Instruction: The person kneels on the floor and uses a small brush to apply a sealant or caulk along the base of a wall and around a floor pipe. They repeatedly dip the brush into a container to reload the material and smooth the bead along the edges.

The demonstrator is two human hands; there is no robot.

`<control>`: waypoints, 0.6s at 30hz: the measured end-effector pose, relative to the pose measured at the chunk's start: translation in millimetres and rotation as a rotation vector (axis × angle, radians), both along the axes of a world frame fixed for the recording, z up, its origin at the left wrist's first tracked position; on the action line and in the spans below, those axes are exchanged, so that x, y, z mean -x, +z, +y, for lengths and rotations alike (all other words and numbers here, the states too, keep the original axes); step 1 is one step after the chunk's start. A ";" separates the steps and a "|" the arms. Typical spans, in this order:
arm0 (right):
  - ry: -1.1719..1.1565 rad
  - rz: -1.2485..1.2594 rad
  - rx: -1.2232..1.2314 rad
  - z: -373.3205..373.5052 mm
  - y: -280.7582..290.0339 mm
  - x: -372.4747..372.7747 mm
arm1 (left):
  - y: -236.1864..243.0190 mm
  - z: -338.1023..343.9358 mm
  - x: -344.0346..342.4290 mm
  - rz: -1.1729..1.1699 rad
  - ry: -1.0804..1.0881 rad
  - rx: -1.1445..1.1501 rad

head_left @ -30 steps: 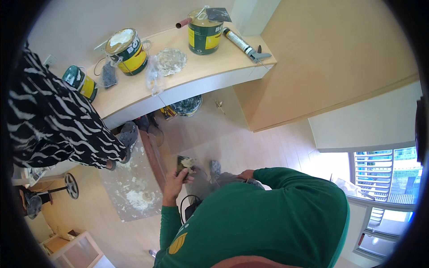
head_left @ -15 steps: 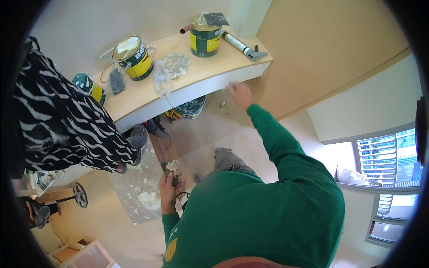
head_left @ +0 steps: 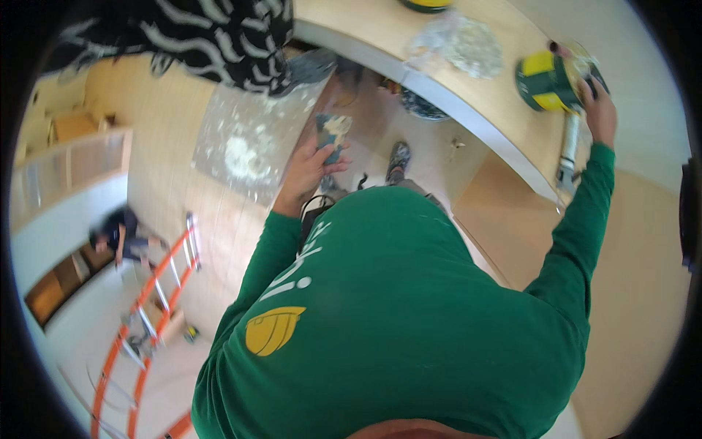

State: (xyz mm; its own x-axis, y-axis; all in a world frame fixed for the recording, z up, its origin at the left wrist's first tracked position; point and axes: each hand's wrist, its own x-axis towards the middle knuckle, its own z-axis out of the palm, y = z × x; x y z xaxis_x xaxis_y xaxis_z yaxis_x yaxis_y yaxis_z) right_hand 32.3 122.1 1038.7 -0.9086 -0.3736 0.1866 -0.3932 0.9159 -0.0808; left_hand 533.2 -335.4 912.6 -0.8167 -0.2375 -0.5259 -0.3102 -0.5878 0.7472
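In my left hand (head_left: 311, 168), held in front of my chest, is a putty knife (head_left: 333, 130) with pale putty smeared on its blade. My right hand (head_left: 601, 117) reaches out to the far right over the counter. Its fingers close on a black flat scraper (head_left: 598, 77) at the top of a green and yellow paint can (head_left: 540, 80); they partly cover it. Beside that can lies a caulking gun (head_left: 569, 150). A lump of pale putty (head_left: 475, 50) sits on the counter next to a clear plastic bag (head_left: 430, 45).
The wooden counter (head_left: 358, 20) curves across the top. Below it a splattered bucket (head_left: 423, 107) stands on the floor. A person in patterned trousers (head_left: 219, 36) stands close on the left, by a putty-stained sheet (head_left: 256, 139). An orange ladder (head_left: 155, 282) and another person (head_left: 121, 238) are lower left.
The view has swung round to the right. My right hand has gone from mid-air to the black scraper on the paint can. My left hand still grips the putty knife.
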 end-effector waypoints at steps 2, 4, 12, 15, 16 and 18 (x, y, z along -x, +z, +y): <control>0.003 0.107 -0.055 -8.2 -3.6 -7.0 | -19.8 -1.2 2.0 -0.102 0.110 -0.032; -0.016 0.118 -0.095 -13.0 -4.6 -10.2 | -38.5 -4.8 1.9 -0.095 0.174 -0.065; -0.022 0.600 -0.179 -1.3 37.2 -22.4 | -60.4 -12.7 -2.7 -0.162 0.251 -0.099; -0.147 0.719 0.057 -5.1 70.5 -54.7 | -54.9 -17.6 8.1 -0.138 0.195 -0.095; -0.174 0.758 0.149 -5.2 79.6 -66.9 | -52.8 -19.7 13.2 -0.129 0.171 -0.086; -0.275 0.787 0.337 -1.7 85.1 -92.9 | -48.1 -22.3 24.1 -0.111 0.113 -0.073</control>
State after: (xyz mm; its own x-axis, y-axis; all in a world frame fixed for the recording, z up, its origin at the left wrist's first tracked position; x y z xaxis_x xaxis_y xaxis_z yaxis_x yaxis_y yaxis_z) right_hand 125.2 120.4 1123.9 -0.5209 0.0254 0.8533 -0.2184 0.9623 -0.1620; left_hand 509.1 -357.8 864.5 -0.7230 -0.2820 -0.6307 -0.3176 -0.6750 0.6659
